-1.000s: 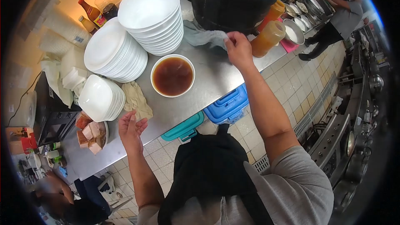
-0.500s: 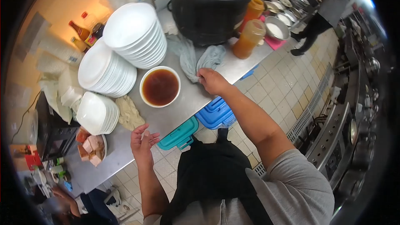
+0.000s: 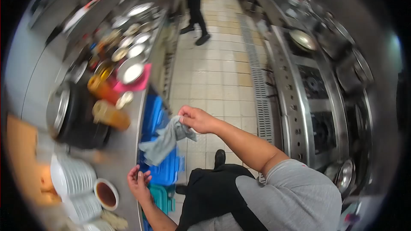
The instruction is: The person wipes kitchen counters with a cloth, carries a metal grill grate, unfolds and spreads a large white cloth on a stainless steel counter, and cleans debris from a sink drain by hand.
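My right hand [image 3: 192, 119] is closed on a grey-blue cloth [image 3: 169, 141], which hangs over the blue bins [image 3: 165, 169] beside the steel counter. At the counter's front edge my left hand [image 3: 140, 182] has its fingers loosely apart and holds nothing. The white bowl of brown liquid [image 3: 106, 194] stands on the counter [image 3: 124, 156], left of my left hand. Near it are stacks of white bowls and plates [image 3: 72, 175], blurred by motion.
A black pot with a metal lid [image 3: 81, 117] and sauce bottles [image 3: 111, 115] stand on the counter. Bowls of ingredients [image 3: 130, 72] line it further on. A person [image 3: 195, 4] stands in the tiled aisle. Stoves [image 3: 314, 107] run along the right.
The view has swung right, towards the aisle. My right hand has carried the cloth off the counter. The bowl of liquid and the stacks now appear at the lower left.
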